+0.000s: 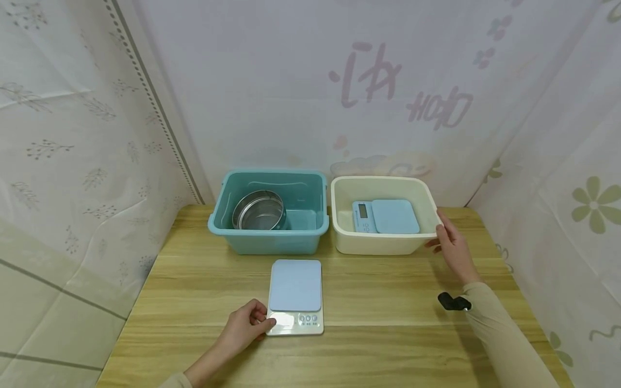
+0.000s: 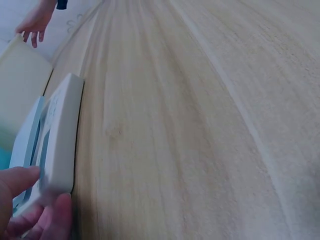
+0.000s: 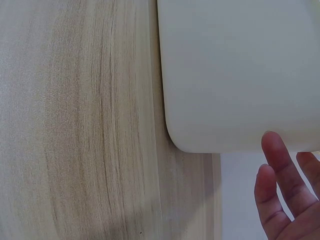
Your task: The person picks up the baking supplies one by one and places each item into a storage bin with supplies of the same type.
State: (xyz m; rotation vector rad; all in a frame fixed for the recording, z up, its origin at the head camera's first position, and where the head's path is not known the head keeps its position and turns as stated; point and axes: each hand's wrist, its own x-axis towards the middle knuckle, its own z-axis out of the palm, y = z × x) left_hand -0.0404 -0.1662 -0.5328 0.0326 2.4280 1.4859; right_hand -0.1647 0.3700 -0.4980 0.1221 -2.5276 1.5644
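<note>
A white kitchen scale (image 1: 296,285) with a pale platform lies flat on the table, its buttons toward the front. My left hand (image 1: 245,323) pinches its front left corner, thumb (image 2: 20,179) on top and the other fingers at the edge. At the right, my right hand (image 1: 454,250) holds the front right corner of a cream plastic bin (image 1: 375,245) by the rim. Several of its fingers (image 3: 280,155) hang below the rim beside the bin's wall. Inside that bin lies a light blue kitchen scale (image 1: 395,216) with a small dark display.
Left of the cream bin stands a teal plastic bin (image 1: 271,243), with round metal sieves (image 1: 262,213) leaning inside it. Both bins stand at the back of the wooden table (image 1: 378,307). Printed cloth (image 1: 271,97) hangs behind and at both sides.
</note>
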